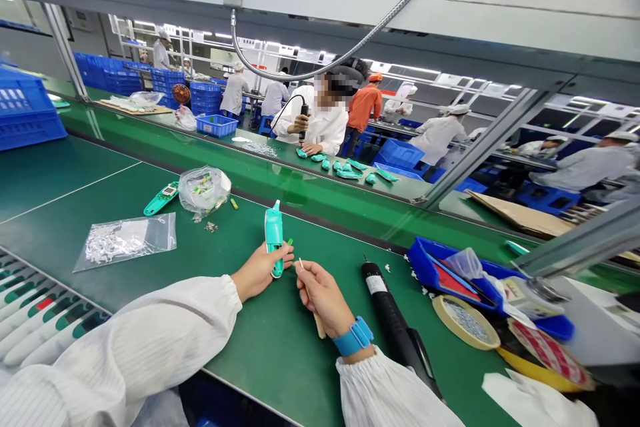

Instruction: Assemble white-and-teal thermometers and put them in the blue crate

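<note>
Long white smock sleeves, bright blue wrist strap

The left sleeve (125, 347), of thin, crinkled white fabric, billows wide, with a faint grey seam across it, and narrows to a gathered cuff (236, 290). The right sleeve (385, 393) is the same white cloth, ruffled at its opening. Around the right wrist sits a wide blue band (354, 337) with a squared blue fastener. The left hand (260, 272) and right hand (323, 297) are bare.
</note>
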Available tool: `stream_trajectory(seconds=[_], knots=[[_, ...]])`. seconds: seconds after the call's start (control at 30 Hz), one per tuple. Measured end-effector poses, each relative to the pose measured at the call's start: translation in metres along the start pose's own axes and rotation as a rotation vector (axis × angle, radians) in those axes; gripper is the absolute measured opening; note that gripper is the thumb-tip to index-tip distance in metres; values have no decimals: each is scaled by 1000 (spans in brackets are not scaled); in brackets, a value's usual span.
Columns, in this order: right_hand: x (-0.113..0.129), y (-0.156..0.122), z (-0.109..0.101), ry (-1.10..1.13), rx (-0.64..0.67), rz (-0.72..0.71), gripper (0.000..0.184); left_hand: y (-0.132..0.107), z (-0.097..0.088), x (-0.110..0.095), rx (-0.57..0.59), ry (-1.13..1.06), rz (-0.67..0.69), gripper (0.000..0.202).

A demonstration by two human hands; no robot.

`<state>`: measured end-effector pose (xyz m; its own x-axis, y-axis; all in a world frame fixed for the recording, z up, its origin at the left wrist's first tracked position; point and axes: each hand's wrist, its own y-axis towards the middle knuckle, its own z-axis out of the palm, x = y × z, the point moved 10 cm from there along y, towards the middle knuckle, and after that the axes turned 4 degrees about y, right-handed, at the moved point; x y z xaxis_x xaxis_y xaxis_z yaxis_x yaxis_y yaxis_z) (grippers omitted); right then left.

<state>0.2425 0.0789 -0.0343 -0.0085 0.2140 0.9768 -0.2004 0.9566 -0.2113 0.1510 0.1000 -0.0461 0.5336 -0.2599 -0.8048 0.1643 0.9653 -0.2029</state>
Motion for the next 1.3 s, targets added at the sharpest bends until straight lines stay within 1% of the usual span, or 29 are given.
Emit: stream_trajectory(seconds=[0.13,0.2,0.27,0.33,0.37,0.4,0.43,0.47,0.5,0.53,0.6,0.67,0.7,0.73,0.77,0.8,0.87,0.93,1.03,1.13,1.2,1.3], knots=[[2,-8,-1,25,10,9,30,-4,1,-6,-9,127,65,25],[3,-21,-5,47,9,15,29,-7,2,-7,-19,203,78,27],[5,-42,-14,66,7,22,30,-10,4,-7,-30,290,86,28],[7,-69,-29,72,3,25,32,-10,13,-7,-23,368,95,29],[9,-82,-39,72,-7,19,33,-8,23,-7,-8,412,100,28],[12,-96,-52,75,-28,7,33,-5,37,-7,14,476,109,27],[16,-109,-68,82,-62,-12,34,-2,56,-8,48,572,136,24],[19,-122,-86,95,-111,-34,35,1,82,-10,91,687,182,20],[22,-134,-105,113,-174,-53,37,3,112,-10,139,810,239,16],[23,-146,-126,135,-246,-67,39,4,147,-9,201,934,324,13],[21,-166,-165,175,-376,-77,44,6,217,3,307,987,414,17],[15,-181,-196,215,-472,-79,48,7,280,21,402,995,499,24],[11,-188,-207,239,-501,-80,50,8,307,33,438,999,540,28],[6,-193,-216,264,-518,-77,50,9,328,45,464,1007,572,31],[0,-197,-223,290,-527,-72,50,12,344,56,485,1016,599,33],[-6,-200,-228,312,-532,-64,50,14,357,67,504,1025,621,34],[-17,-204,-237,344,-538,-44,49,19,370,82,537,1043,660,34],[-25,-206,-243,360,-544,-34,47,24,373,89,569,1068,693,34],[-30,-203,-250,372,-544,-48,45,29,370,92,616,1135,712,35],[-30,-198,-249,385,-526,-65,43,31,366,94,650,1207,694,31],[-29,-196,-247,389,-509,-71,42,32,365,93,645,1238,685,30],[-28,-195,-246,381,-513,-91,41,30,370,89,641,1244,681,34]])
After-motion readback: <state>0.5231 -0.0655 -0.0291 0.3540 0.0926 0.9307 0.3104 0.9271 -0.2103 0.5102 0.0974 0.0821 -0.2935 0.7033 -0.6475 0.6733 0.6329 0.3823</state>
